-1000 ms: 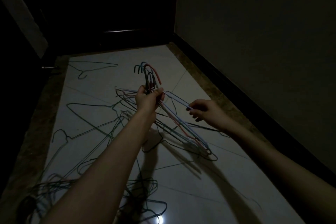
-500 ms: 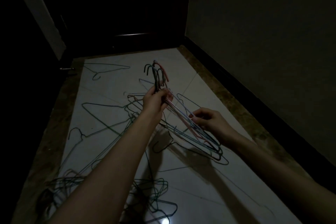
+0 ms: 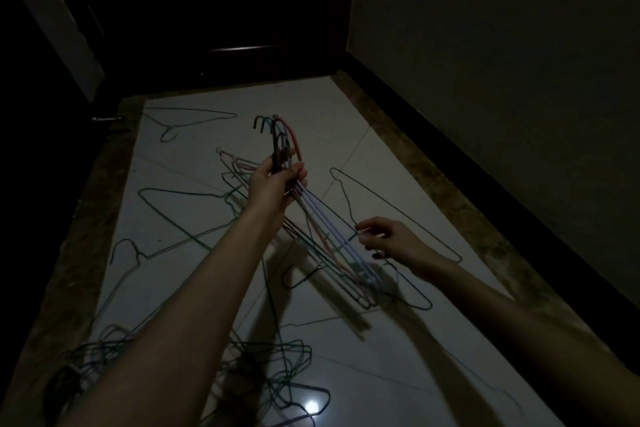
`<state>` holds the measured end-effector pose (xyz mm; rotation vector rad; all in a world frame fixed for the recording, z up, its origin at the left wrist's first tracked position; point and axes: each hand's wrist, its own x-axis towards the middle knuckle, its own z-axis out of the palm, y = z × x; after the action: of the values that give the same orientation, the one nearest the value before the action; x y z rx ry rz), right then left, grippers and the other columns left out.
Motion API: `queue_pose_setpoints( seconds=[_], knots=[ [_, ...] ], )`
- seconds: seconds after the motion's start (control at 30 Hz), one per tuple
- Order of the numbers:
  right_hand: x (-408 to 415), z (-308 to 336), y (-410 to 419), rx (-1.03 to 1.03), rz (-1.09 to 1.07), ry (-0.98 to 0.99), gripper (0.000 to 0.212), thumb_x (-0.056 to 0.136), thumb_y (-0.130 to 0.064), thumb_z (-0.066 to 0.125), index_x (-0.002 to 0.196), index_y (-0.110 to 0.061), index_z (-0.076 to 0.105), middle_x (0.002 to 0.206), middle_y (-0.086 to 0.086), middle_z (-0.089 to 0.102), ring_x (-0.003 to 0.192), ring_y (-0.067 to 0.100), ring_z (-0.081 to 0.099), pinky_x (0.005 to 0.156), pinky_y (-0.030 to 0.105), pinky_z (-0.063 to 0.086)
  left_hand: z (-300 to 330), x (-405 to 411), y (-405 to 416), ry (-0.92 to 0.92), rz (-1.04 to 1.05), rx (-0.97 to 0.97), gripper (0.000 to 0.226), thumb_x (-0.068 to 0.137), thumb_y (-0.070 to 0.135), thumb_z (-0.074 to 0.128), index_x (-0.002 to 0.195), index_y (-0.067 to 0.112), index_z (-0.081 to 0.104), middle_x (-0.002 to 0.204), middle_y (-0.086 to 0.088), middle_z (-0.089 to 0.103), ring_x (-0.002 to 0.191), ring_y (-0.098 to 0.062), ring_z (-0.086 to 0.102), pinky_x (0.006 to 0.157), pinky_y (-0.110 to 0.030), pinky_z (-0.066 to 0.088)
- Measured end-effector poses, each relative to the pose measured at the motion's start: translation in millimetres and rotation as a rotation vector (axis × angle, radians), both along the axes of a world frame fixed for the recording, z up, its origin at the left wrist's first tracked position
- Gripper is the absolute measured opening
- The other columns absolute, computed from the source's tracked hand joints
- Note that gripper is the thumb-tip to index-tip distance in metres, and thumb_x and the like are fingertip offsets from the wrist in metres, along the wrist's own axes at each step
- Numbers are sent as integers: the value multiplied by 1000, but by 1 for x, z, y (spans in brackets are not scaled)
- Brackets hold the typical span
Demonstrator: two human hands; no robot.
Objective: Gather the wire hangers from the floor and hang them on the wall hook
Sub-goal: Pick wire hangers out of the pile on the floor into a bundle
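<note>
Dim light falls on a pale tiled floor [image 3: 194,288] in a narrow corridor, with a dark doorway at the far end and a plain wall [image 3: 502,80] running along the right side above a black skirting board [image 3: 485,191]. At the lower left a tangled heap of hangers [image 3: 104,354] lies on the floor, its wires mixed together so that single ones are hard to separate. Further up on the left a large green hanger [image 3: 162,215] lies flat, and near the far end a single thin hanger [image 3: 187,113] lies alone, well apart from the others. Toward the middle, the left hand [image 3: 277,180] is raised above the floor and its fingers are curled round the necks of a bundle of hangers [image 3: 325,236]; the hooks of the bundle, dark, green, pale and red, stand up above the fist, and the coloured shoulders fan down and to the right toward the floor. Below the bundle its shadow falls on the tiles, and a small bright reflection of light [image 3: 311,406] shows near the bottom edge. To the right, the right hand [image 3: 391,239] is lower, apart from the left one, and its thumb and fingertips pinch the wire of a dark hanger [image 3: 398,211], whose long triangle stretches over the floor toward the skirting board. Dark nail polish shows on one finger of this hand.
</note>
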<state>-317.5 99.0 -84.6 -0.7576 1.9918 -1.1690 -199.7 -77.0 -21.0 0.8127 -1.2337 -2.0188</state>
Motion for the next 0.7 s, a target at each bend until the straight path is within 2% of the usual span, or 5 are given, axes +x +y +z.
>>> queue_pose_setpoints(
  seconds=[0.23, 0.33, 0.47, 0.57, 0.7],
  knots=[
    [-21, -63, -23, 141, -61, 112, 32, 82, -6, 68, 113, -7, 59, 104, 11, 56, 78, 18, 58, 64, 26, 53, -11, 2, -4, -105, -81, -19, 26, 90, -4, 52, 111, 11, 59, 91, -7, 64, 81, -16, 62, 79, -29, 53],
    [-20, -83, -31, 136, -80, 17, 29, 85, 3, 62, 114, -1, 56, 105, 14, 53, 76, 15, 56, 52, 15, 50, -18, 4, -10, -138, -85, -26, 24, 88, -3, 55, 102, 15, 61, 90, -6, 64, 79, -14, 63, 72, -25, 55],
    [-2, -112, -45, 157, 7, 48, 37, 77, -2, 72, 111, -4, 59, 112, 11, 61, 98, 18, 60, 86, 31, 53, -25, 9, -26, -189, -84, -56, 27, 87, -1, 58, 109, 14, 61, 87, -3, 64, 75, -10, 63, 66, -19, 55],
    [11, -121, -59, 175, 90, 175, 45, 74, -7, 74, 116, -6, 59, 104, 0, 56, 97, 13, 53, 81, 21, 41, -27, 12, -36, -217, -104, -91, 30, 87, 0, 60, 112, 15, 62, 84, 0, 63, 71, -7, 63, 63, -17, 54],
    [22, -131, -69, 197, 96, 333, 29, 80, 5, 60, 107, -6, 58, 97, 5, 53, 90, 22, 53, 79, 32, 45, -29, 14, -42, -233, -120, -102, 27, 86, 0, 61, 105, 18, 64, 83, 0, 62, 71, -9, 61, 63, -17, 53]
  ],
)
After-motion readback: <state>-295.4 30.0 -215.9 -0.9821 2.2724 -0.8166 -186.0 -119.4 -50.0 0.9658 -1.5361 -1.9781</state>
